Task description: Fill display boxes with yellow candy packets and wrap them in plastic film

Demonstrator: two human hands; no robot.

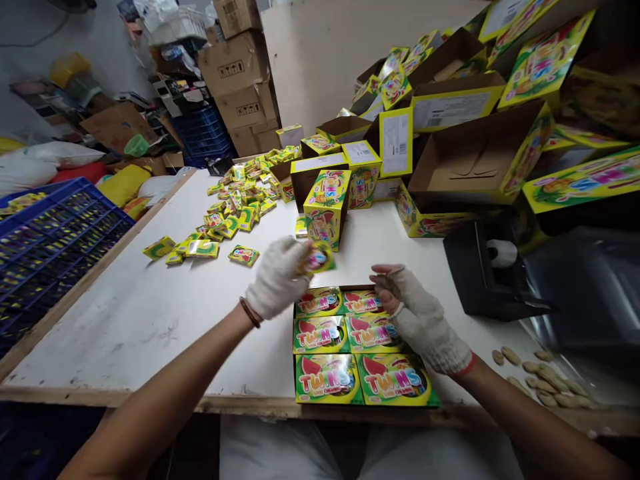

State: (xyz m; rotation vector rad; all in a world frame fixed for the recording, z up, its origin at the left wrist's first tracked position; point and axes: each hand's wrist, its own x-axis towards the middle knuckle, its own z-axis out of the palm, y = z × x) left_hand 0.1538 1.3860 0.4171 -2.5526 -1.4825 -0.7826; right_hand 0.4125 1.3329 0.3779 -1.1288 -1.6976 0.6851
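My left hand (277,283), in a white fingerless-style glove, grips a small yellow-green candy box (321,257), which is blurred. It hovers just beyond the back left of an open carton. Rows of green and yellow Twins candy boxes (327,379) lie in that carton, lettering facing up. Over the carton's right side is my right hand (423,320), also gloved, with its bare fingertips slightly curled and apart. Nothing shows between those fingers. An upright yellow display box (327,210) stands behind my left hand.
Loose small candy boxes (240,200) are heaped at the back left of the white table (125,320). Open display cartons (465,160) pile up at the back right. A black tape dispenser (480,280) and several peanuts (550,380) lie to the right. A blue crate (65,253) stands left.
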